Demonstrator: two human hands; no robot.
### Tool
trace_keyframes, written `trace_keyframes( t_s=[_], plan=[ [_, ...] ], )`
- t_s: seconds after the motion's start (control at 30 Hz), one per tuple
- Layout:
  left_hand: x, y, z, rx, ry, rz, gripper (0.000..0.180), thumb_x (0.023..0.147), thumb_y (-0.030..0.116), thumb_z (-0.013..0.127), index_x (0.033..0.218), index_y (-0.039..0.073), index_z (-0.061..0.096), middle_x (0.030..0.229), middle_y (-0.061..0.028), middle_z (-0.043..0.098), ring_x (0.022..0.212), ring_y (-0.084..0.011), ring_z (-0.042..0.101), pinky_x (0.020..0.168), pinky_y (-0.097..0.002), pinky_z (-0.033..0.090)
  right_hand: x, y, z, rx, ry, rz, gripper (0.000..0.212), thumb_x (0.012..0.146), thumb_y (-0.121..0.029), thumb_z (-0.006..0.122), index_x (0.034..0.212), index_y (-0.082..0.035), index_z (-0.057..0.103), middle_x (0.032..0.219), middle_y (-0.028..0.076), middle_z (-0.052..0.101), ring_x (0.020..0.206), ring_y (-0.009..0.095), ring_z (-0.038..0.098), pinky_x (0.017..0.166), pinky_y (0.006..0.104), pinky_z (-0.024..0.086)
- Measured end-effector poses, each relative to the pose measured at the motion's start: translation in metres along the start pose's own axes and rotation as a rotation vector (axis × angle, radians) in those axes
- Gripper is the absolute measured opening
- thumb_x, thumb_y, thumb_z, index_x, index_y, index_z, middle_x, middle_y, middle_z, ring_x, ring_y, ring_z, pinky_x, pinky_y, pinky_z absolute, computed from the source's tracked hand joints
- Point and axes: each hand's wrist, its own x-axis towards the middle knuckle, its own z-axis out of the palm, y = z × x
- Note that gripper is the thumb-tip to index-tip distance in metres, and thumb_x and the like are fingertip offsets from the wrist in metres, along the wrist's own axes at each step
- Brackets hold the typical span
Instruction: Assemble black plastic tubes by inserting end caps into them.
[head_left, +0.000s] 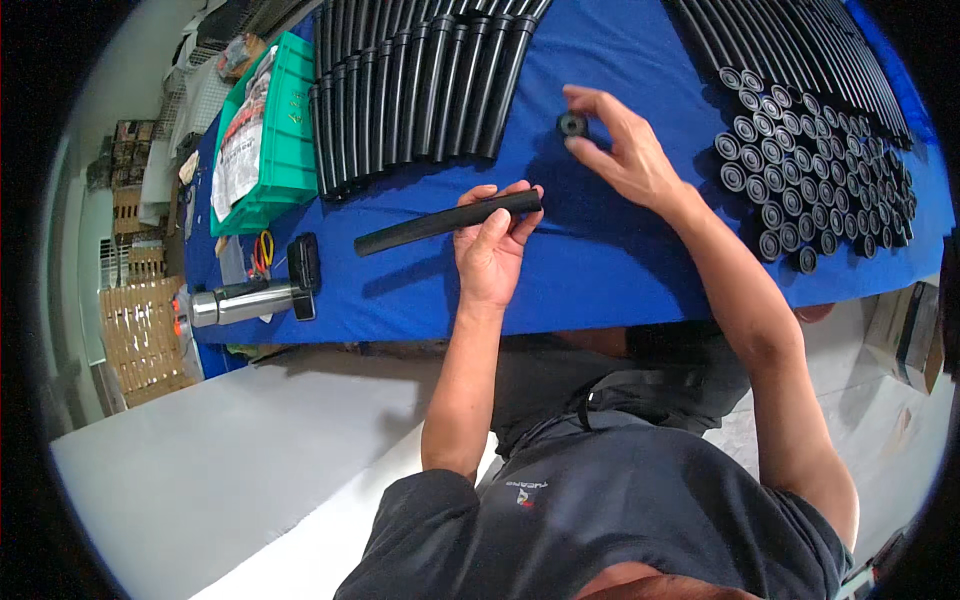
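My left hand (pixel 490 255) is closed around one end of a straight black tube (pixel 410 232), which slants down to the left above the blue cloth. To the right of that end, my right hand (pixel 632 150) pinches a small round black end cap (pixel 572 125) between thumb and forefinger. The cap has a ringed face and is apart from the tube. Beyond my hands, a row of black tubes with collared ends (pixel 440 90) lies side by side. On the right is a heap of round black pieces with ringed ends (pixel 790 165).
A blue cloth (pixel 600 280) covers the table. At its left stand a green crate (pixel 285 170) with a printed bag in it, a steel bottle (pixel 245 303), a black case (pixel 303 265) and yellow-handled scissors (pixel 263 250). More thin black tubes (pixel 790 50) lie at the far right.
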Motion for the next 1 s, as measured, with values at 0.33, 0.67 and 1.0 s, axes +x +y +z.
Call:
trace_keyframes(
  t_s=[0.33, 0.67, 1.0],
  plan=[
    [0.002, -0.005, -0.003, -0.027, 0.081, 0.094, 0.025, 0.094, 0.007, 0.059, 0.118, 0.01, 0.054, 0.12, -0.0208, 0.063, 0.117, -0.0326, 0.06, 0.1, -0.0462, 0.052, -0.014, -0.04, 0.0, 0.384, -0.42, 0.123, 0.039, 0.085, -0.014, 0.07, 0.12, -0.001, 0.06, 0.1, 0.018, 0.061, 0.089, 0.034, 0.062, 0.078, 0.0402, 0.051],
    [0.0, -0.003, 0.007, -0.017, 0.137, 0.048, 0.025, 0.09, 0.0, 0.063, 0.113, 0.005, 0.055, 0.116, -0.0204, 0.063, 0.109, -0.0273, 0.064, 0.094, -0.0406, 0.056, -0.016, -0.05, 0.001, 0.369, -0.421, 0.125, 0.035, 0.086, -0.01, 0.068, 0.119, -0.002, 0.059, 0.101, 0.017, 0.06, 0.091, 0.035, 0.063, 0.079, 0.0411, 0.052],
    [-0.003, -0.007, 0.011, -0.016, 0.164, 0.088, 0.023, 0.09, 0.0, 0.063, 0.112, 0.004, 0.056, 0.113, -0.0196, 0.064, 0.107, -0.0271, 0.064, 0.092, -0.039, 0.057, -0.022, -0.054, 0.007, 0.3, -0.366, 0.077, 0.036, 0.084, -0.009, 0.068, 0.118, -0.002, 0.059, 0.102, 0.017, 0.06, 0.09, 0.037, 0.063, 0.077, 0.0419, 0.053]
  ],
)
